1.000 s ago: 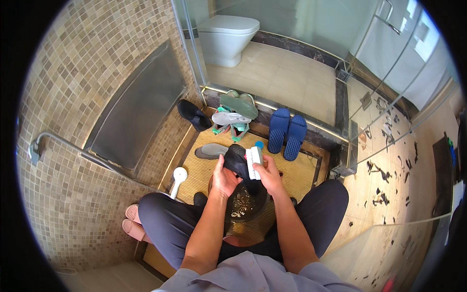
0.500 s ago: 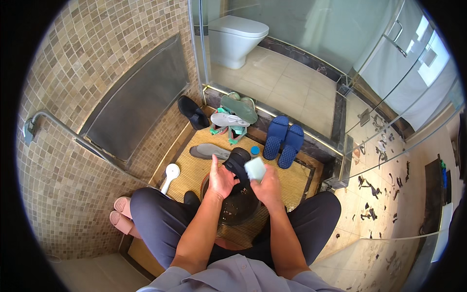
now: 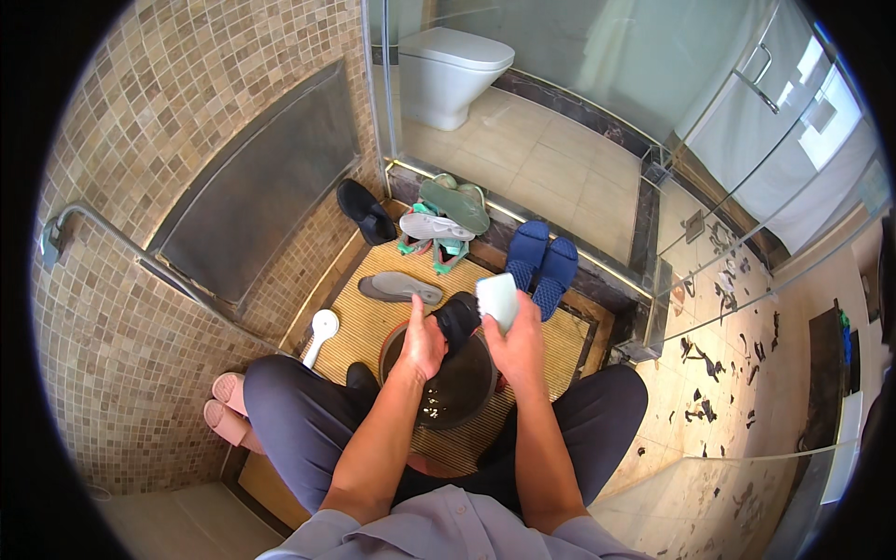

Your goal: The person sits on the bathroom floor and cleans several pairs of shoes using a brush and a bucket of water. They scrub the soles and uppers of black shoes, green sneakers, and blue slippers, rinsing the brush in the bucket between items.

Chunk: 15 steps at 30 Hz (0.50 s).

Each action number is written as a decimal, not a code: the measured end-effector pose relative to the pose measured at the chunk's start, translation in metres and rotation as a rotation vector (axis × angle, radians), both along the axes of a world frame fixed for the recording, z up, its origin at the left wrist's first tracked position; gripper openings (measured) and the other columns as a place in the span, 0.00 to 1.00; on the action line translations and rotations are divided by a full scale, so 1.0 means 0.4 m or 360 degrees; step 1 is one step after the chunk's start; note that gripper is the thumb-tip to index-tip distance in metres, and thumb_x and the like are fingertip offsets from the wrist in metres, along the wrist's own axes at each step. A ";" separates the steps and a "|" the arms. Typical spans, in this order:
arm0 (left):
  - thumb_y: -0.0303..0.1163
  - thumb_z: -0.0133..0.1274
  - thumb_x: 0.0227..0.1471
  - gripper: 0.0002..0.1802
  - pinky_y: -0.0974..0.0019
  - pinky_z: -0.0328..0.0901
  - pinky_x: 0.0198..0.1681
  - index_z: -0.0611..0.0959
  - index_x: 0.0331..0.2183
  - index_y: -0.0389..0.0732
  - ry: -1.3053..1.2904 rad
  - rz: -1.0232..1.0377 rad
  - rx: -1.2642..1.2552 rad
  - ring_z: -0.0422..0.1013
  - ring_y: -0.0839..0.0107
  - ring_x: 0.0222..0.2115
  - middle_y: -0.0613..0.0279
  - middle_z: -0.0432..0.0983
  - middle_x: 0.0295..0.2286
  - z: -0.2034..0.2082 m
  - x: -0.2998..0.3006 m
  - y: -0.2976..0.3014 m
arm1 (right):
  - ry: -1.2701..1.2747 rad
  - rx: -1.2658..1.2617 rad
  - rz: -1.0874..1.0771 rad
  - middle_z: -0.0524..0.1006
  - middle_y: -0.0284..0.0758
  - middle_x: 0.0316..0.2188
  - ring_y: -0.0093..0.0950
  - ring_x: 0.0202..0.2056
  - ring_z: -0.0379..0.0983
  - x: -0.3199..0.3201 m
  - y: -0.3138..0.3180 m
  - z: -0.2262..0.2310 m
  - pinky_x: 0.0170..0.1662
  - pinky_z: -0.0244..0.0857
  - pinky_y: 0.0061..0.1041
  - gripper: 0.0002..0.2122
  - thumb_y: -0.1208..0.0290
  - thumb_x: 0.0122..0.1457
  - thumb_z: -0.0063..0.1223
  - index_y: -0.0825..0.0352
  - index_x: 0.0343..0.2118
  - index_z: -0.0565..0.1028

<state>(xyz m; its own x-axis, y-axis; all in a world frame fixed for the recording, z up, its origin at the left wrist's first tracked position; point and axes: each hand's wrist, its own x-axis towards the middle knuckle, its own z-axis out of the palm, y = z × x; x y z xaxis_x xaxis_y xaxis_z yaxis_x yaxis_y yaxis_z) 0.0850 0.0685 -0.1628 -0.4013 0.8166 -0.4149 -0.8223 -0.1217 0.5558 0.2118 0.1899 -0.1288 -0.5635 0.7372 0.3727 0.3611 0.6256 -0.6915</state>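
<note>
My left hand (image 3: 424,345) grips a black slipper (image 3: 458,317) over a dark round basin (image 3: 492,381) between my knees. Its thumb points up, and the fingers pass partly out of sight behind the slipper. In my right hand (image 3: 519,341) is a pale green-white scrubbing brush (image 3: 498,301), raised just right of the slipper and apart from it. Short bristles show along the brush's left edge. Liquid with bright glints lies in the basin.
A grey slipper (image 3: 399,287) and a white shower head (image 3: 324,326) lie on the ribbed mat. Beyond are a black shoe (image 3: 365,211), stacked footwear (image 3: 453,207) and blue slides (image 3: 528,250) by the ledge. Pink slippers (image 3: 227,425) sit left; a glass panel (image 3: 747,215) stands right.
The brush has risen slightly and turned more upright with my right hand. The slipper has tilted and dropped a little in my left hand. A blue cap beyond the brush is now mostly hidden.
</note>
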 end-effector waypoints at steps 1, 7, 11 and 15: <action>0.80 0.28 0.57 0.62 0.52 0.42 0.72 0.59 0.68 0.32 0.0045 -0.0014 -0.0074 0.53 0.57 0.69 0.50 0.59 0.67 -0.006 0.006 0.001 | 0.0086 0.0055 0.0094 0.74 0.56 0.50 0.55 0.49 0.74 -0.012 -0.009 0.001 0.52 0.69 0.46 0.32 0.64 0.54 0.66 0.75 0.59 0.68; 0.75 0.29 0.62 0.57 0.55 0.26 0.73 0.52 0.71 0.34 0.0185 0.0093 -0.0375 0.40 0.61 0.72 0.49 0.48 0.71 -0.051 0.015 -0.008 | -0.1027 -0.0323 0.0271 0.79 0.56 0.44 0.53 0.45 0.78 0.020 -0.036 0.077 0.49 0.72 0.47 0.24 0.57 0.53 0.59 0.70 0.49 0.78; 0.58 0.50 0.60 0.42 0.57 0.62 0.60 0.69 0.59 0.30 0.0254 0.0027 -0.0654 0.68 0.60 0.55 0.46 0.70 0.55 -0.074 -0.004 -0.018 | -0.0613 -0.0272 -0.0078 0.79 0.56 0.43 0.53 0.45 0.78 0.046 -0.007 0.099 0.49 0.72 0.45 0.25 0.55 0.56 0.59 0.70 0.52 0.78; 0.35 0.59 0.50 0.16 0.62 0.72 0.39 0.84 0.37 0.32 0.0857 -0.0191 -0.0750 0.77 0.64 0.35 0.55 0.81 0.33 -0.023 0.010 -0.021 | -0.0671 -0.0412 0.0210 0.77 0.54 0.48 0.53 0.50 0.76 0.034 -0.011 0.067 0.53 0.70 0.46 0.30 0.53 0.56 0.59 0.70 0.56 0.75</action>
